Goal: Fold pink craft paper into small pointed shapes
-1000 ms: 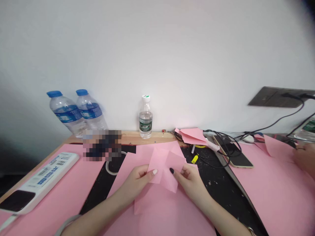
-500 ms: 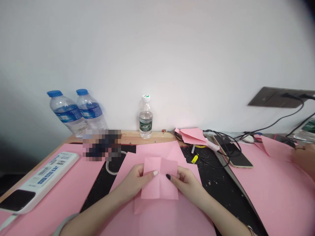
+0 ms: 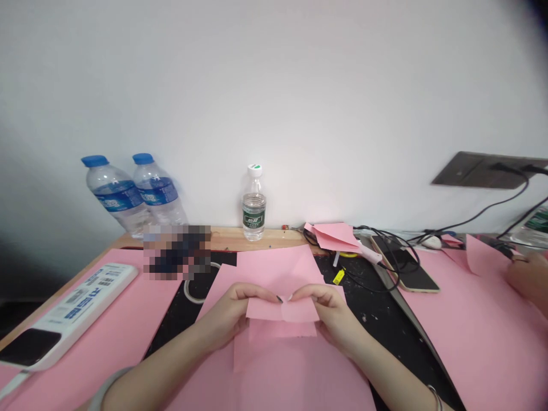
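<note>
A small creased square of pink paper [image 3: 282,311] is held between my two hands, its top half bent over toward me. My left hand [image 3: 240,308] pinches its left side, thumb and fingers closed on the sheet. At the other side my right hand [image 3: 327,305] grips the paper the same way. The two thumb tips nearly meet at the centre crease along the bend. Beneath lie larger pink sheets [image 3: 274,377], spread over a black mat [image 3: 385,331].
Left are a white power strip [image 3: 77,308], a tape roll [image 3: 194,291] and two tilted bottles [image 3: 156,191]. A small bottle [image 3: 254,211] stands by the wall. Folded pink paper [image 3: 336,235], cables and a phone [image 3: 406,265] lie right, near another person's hand [image 3: 528,277].
The paper was upright and nearly flat; now its top half is bent forward. My thumbs have moved from its face to the upper bend. At right, the other person's paper has shifted.
</note>
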`<state>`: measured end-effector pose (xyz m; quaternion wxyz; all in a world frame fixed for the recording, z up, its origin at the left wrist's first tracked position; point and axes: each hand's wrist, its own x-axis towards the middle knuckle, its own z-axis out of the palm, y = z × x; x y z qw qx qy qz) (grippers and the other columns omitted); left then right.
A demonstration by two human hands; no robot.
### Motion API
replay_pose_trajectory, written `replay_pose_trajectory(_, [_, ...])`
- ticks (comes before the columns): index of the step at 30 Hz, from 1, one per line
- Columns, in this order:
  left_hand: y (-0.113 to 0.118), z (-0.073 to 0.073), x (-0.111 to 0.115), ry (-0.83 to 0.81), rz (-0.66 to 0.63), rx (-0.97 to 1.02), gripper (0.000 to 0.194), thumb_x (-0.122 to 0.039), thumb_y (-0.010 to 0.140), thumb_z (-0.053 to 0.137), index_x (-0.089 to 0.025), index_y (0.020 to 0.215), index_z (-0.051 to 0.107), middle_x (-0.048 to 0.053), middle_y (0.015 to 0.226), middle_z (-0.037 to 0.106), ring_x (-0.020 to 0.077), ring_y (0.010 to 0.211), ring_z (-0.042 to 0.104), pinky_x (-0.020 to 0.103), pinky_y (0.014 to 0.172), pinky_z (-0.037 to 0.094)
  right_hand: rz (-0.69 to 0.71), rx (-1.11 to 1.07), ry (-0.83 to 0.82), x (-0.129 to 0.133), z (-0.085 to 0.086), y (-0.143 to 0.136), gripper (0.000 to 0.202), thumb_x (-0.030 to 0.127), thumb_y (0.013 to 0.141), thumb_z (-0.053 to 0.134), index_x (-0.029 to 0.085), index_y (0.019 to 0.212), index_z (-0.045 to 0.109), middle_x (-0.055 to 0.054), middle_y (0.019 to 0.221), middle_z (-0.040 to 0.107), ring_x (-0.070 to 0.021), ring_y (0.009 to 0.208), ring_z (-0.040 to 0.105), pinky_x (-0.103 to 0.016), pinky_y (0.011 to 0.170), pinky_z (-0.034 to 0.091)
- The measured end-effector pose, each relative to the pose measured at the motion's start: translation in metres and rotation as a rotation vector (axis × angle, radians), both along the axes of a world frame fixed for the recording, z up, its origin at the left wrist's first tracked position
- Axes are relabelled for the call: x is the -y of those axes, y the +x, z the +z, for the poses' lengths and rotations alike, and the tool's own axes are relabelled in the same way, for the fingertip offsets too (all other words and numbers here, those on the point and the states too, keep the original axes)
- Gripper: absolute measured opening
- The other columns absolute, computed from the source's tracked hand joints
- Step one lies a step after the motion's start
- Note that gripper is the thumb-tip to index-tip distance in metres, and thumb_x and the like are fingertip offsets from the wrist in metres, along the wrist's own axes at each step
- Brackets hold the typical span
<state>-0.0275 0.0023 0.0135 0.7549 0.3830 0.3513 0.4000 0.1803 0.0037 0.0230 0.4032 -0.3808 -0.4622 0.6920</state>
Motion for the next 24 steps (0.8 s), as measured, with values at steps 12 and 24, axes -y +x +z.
replay_pose_trajectory(12, [0.007,0.004,0.005,0.039,-0.038,-0.108,0.032,-0.027,0.072,0.068,-0.022,0.103,0.060,0.004,0.100,0.058,0.0181,0.073,0.061,0.028,0.051,0.054,0.014,0.116,0.081,-0.003,-0.006,-0.002,0.019,0.022,0.066,0.072,0.019,0.082,0.062,0.002,0.073,0.061,-0.0109,0.054,0.058,-0.021,0.048,0.046])
replay_pose_trajectory(24, [0.006,0.002,0.004,0.031,-0.054,-0.239,0.031,-0.028,0.073,0.066,-0.018,0.103,0.062,0.006,0.093,0.064,0.0189,0.077,0.063,0.028,0.058,0.055,0.049,0.183,-0.043,-0.002,-0.009,-0.005,0.033,0.022,0.067,0.069,0.020,0.096,0.054,0.005,0.065,0.061,-0.0126,0.050,0.062,-0.026,0.048,0.053])
